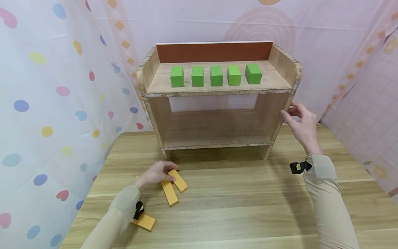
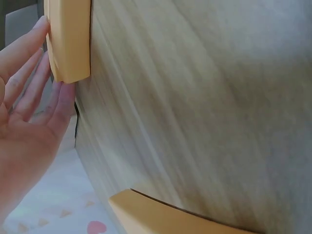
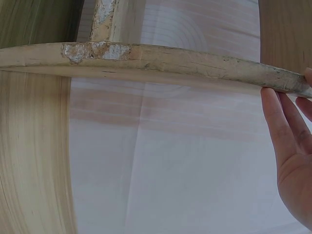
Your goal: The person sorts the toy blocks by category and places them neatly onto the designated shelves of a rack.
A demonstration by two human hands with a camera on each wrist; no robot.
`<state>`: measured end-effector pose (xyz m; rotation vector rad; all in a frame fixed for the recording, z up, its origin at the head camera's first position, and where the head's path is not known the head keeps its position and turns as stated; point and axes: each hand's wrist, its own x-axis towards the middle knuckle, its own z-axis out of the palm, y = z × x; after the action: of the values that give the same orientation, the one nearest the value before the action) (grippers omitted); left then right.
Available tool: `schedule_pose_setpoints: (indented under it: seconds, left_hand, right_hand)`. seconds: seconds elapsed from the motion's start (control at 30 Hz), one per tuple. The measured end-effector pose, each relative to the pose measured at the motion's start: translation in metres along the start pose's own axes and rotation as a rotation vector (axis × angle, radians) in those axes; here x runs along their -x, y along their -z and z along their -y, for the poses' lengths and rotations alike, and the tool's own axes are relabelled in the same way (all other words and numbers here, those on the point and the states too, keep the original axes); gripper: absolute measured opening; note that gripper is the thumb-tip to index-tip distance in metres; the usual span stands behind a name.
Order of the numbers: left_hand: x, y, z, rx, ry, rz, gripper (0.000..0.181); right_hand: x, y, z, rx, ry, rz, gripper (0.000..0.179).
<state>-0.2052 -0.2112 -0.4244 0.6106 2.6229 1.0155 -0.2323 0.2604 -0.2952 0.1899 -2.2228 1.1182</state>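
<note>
My left hand is low over the table, left of centre, its thumb and fingers around the upper end of an orange wooden block. In the left wrist view the thumb lies against one side of that block, with the other fingers at its end. A second orange block lies right beside it. On the right, my right hand grips the side panel of a small wooden shelf. The right wrist view has its fingertips on the outer face of the panel's worn edge.
Several green blocks stand in a row on the top board. Another orange block lies near my left wrist, partly under the sleeve. Patterned cloth hangs around the wooden table. Below the top board is an open lower shelf.
</note>
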Motion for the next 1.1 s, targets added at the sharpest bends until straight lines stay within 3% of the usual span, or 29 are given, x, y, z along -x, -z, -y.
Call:
schedule_pose_setpoints:
  seconds: [0.37,0.53,0.77,1.1]
  left_hand:
    - [0.0007,0.0008,-0.0001,-0.021,-0.049,0.086,0.036]
    - [0.0003,-0.0006,-0.0029,-0.050,-0.050,0.068,0.034]
    - [0.0001,-0.0013,-0.0063,-0.032,0.025,0.043,0.032]
    - [0.0005,-0.0006,-0.0079,-0.025,-0.027,0.016,0.030]
  right_hand:
    - [0.0002,0.0002,-0.0003,-0.005,0.006,-0.001,0.035]
    - [0.0005,0.0011,-0.0003,0.005,0.003,0.005,0.035]
    - [0.0010,0.0010,-0.0007,0.009,0.003,0.006,0.035]
    - [0.0003,0.0013,0.0012,0.010,0.010,0.004,0.035]
